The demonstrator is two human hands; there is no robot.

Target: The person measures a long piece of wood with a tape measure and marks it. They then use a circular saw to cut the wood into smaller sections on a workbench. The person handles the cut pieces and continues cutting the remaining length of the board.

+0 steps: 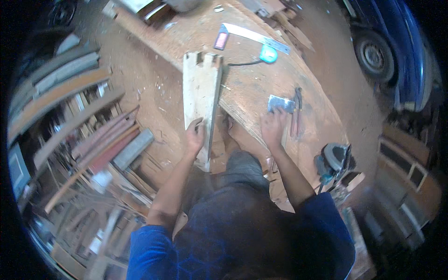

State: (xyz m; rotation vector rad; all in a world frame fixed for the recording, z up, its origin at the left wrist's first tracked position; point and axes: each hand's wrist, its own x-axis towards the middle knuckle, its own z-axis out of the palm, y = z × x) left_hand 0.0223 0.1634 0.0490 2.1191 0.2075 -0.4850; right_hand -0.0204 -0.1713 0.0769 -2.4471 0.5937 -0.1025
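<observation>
A long pale wooden board (200,88), notched at its far end, stands out from my lap toward the workbench. My left hand (195,135) is closed on the board near its lower end. Over the workbench, my right hand (274,128) has its fingers at the near edge of a small shiny rectangular metal plate (281,103); the thumb's grip is not clear. Just right of that plate lie pliers (297,105) with reddish handles. Farther away are a turquoise tape measure (268,53), a thin dark rod (243,63) and a try square (254,37).
The wooden workbench (317,126) has a dark power tool (335,158) at its right. Stacked timber (88,109) lies on the left. Beyond the bench, wood scraps (284,23) lie on the floor, and a blue vehicle (410,51) stands at the far right.
</observation>
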